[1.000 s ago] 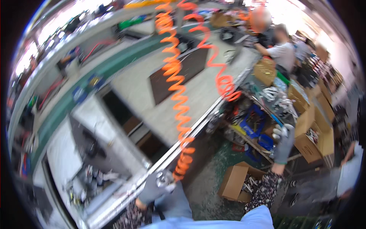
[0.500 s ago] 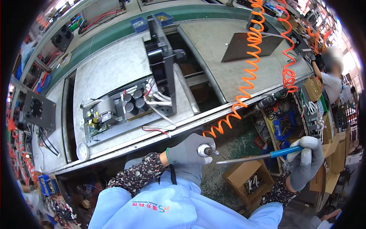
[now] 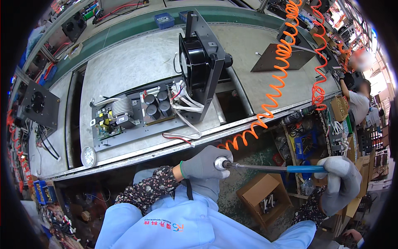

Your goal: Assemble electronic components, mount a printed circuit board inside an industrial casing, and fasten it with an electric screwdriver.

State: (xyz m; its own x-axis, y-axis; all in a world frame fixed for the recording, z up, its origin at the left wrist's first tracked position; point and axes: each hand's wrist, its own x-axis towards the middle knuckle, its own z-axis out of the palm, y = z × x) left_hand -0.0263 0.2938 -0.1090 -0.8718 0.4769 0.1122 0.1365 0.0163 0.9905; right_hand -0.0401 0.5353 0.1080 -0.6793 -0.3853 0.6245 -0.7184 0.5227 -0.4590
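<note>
My gloved left hand (image 3: 203, 162) is closed around a pneumatic screwdriver, whose silver nose (image 3: 221, 163) points right; its body is hidden in the palm. My gloved right hand (image 3: 340, 182) grips the end of a long thin tool with a blue handle (image 3: 304, 169) and a straight metal shaft (image 3: 263, 167). The shaft runs level to the left and its tip meets the nose of the screwdriver; I cannot tell whether it sits inside. Beyond my left hand, a metal chassis with a circuit board (image 3: 159, 106) and an upright fan panel (image 3: 215, 66) lies on the bench.
An orange coiled hose (image 3: 267, 108) slants down to my left hand. A white round dish (image 3: 88, 157) sits at the bench's front edge (image 3: 137, 154). A cardboard box (image 3: 259, 191) stands below on the floor. A power drill (image 3: 294, 117) lies at the right; another person (image 3: 358, 97) works farther off.
My right hand has moved the blue-handled tool, bringing its shaft level and its tip to the screwdriver's nose. My left hand has barely moved. The view has shifted slightly.
</note>
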